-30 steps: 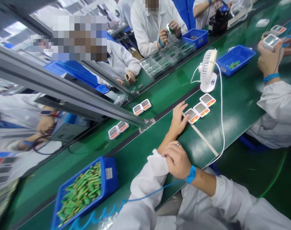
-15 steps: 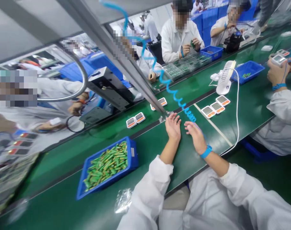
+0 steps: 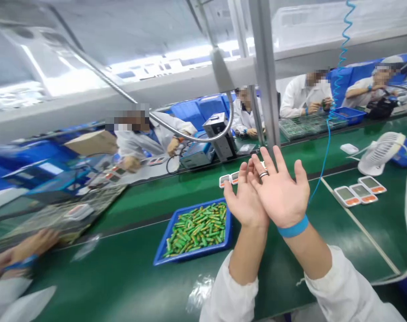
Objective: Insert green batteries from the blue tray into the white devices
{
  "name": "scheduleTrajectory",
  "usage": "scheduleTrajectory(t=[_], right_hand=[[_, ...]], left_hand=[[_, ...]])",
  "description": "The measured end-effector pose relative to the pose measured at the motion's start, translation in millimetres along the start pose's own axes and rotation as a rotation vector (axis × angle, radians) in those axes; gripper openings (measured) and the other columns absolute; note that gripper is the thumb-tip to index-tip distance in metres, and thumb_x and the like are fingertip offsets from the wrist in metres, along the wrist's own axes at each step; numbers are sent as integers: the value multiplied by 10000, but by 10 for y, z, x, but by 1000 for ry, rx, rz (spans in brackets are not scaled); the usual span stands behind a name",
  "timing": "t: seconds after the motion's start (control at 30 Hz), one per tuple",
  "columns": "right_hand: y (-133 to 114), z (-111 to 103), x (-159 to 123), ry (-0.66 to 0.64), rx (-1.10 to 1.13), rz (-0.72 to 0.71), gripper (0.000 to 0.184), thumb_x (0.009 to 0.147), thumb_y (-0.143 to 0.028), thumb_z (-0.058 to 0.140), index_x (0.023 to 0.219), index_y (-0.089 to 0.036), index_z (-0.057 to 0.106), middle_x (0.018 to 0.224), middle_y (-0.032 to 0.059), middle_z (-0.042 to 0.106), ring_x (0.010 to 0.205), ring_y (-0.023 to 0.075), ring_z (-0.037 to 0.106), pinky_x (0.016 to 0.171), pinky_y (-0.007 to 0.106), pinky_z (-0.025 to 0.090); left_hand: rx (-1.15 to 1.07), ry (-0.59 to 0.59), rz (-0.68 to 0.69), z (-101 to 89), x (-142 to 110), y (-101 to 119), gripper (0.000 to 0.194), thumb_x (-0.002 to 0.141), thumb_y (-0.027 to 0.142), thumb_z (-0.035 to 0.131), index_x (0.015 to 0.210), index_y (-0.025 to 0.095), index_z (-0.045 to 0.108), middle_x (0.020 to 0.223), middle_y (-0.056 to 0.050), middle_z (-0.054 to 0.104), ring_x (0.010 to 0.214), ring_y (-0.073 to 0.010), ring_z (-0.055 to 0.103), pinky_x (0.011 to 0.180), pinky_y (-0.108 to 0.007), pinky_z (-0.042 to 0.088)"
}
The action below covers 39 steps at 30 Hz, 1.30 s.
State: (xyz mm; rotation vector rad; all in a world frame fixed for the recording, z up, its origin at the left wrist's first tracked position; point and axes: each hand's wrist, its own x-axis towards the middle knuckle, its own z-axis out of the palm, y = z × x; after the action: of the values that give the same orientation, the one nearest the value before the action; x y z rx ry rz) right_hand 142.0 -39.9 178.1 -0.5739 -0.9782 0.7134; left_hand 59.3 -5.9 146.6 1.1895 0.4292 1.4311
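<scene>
**Raised empty hands above the belt**

Left hand (image 3: 245, 201) and right hand (image 3: 281, 193), palms up, fingers spread, overlap in mid-air, holding nothing. The blue tray of green parts (image 3: 196, 228) lies just left, nearer the belt. Half a second earlier both hands hovered low over the green belt (image 3: 123, 268).

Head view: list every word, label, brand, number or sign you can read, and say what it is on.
No text can be read in this frame.
White devices with orange buttons: screens blank or too small to tell.
Blue bin of green parts: no label shows on it.
Black machine across the belt: markings too blurred.
White fan: no marking readable.
Left hand and right hand: raised, open, holding nothing; blue wristband plain.
</scene>
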Motion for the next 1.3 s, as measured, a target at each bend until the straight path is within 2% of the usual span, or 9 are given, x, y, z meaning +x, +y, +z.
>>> scheduleTrajectory(t=[0.1, 0.23, 0.4, 0.5, 0.67, 0.77, 0.93, 1.13, 1.3], right_hand=[[42, 236, 2, -31, -38, -12, 542, 1122, -396, 538, 1662, -360, 513, 1581, 118, 661, 1517, 366, 595, 1202, 737, 480], [126, 349, -3, -94, -13, 24, 537, 1087, -437, 640, 1614, -389, 550, 1601, 104, 635, 1584, 391, 521, 1234, 775, 424], [59, 385, 65, -220, 101, 82, 653, 1113, -643, 553, 1715, -424, 425, 1673, 97, 567, 1608, 385, 492, 1198, 733, 507], [-22, 406, 101, -253, 186, 80, 686, 1120, -674, 514, 1744, -423, 381, 1674, 97, 569, 1576, 386, 526, 1176, 718, 541], [-14, 386, 104, -267, 261, 71, 680, 1112, -663, 526, 1711, -349, 454, 1597, 120, 640, 1435, 390, 642, 1177, 712, 556], [11, 366, 87, -266, 328, 113, 688, 1124, -706, 432, 1671, -295, 509, 1563, 138, 660, 1387, 378, 673, 1173, 692, 569], [-55, 393, 53, -190, 516, 187, 640, 1098, -716, 474, 1518, -270, 657, 1486, 145, 711, 1362, 383, 682, 1180, 706, 543], [-185, 437, 59, -163, 868, 381, 559, 1017, -704, 620, 1407, -322, 738, 1524, 83, 719, 1517, 371, 576, 1346, 673, 340], [-213, 469, 79, -170, 874, 393, 598, 1011, -749, 598, 1452, -361, 715, 1594, 43, 687, 1587, 340, 522, 1360, 632, 341]], left_hand=[[174, 40, 57, -142, -21, 262, 792, 1141, 757, 123, 1703, 323, 474, 1742, -77, 528, 1671, -353, 453, 1295, -586, 544], [248, 124, 91, -217, -41, 375, 669, 1184, 628, 199, 1757, 349, 405, 1785, -30, 474, 1714, -337, 375, 1365, -579, 475], [164, 144, 2, -127, -48, 393, 591, 1185, 542, 284, 1688, 325, 505, 1713, -43, 566, 1668, -339, 462, 1336, -554, 520], [163, 162, -4, -66, -52, 382, 598, 1187, 526, 264, 1683, 305, 516, 1670, -64, 607, 1649, -340, 492, 1340, -567, 513], [198, 154, 88, -87, -62, 359, 516, 1182, 516, 325, 1601, 382, 593, 1641, -21, 625, 1666, -322, 466, 1352, -547, 501], [207, 157, 112, -115, -69, 369, 495, 1173, 537, 341, 1508, 363, 662, 1574, -36, 668, 1672, -311, 454, 1368, -524, 483], [7, 299, 80, 13, -64, 457, 346, 1122, 435, 446, 1260, 299, 732, 1485, -62, 708, 1671, -246, 447, 1391, -404, 434], [-345, 569, 18, 353, -13, 625, 288, 1041, 288, 520, 1223, 165, 707, 1360, -138, 729, 1469, -220, 644, 1176, -275, 589], [-411, 610, 13, 357, -9, 619, 288, 1046, 332, 505, 1195, 174, 695, 1315, -131, 727, 1379, -218, 694, 1138, -294, 605]])
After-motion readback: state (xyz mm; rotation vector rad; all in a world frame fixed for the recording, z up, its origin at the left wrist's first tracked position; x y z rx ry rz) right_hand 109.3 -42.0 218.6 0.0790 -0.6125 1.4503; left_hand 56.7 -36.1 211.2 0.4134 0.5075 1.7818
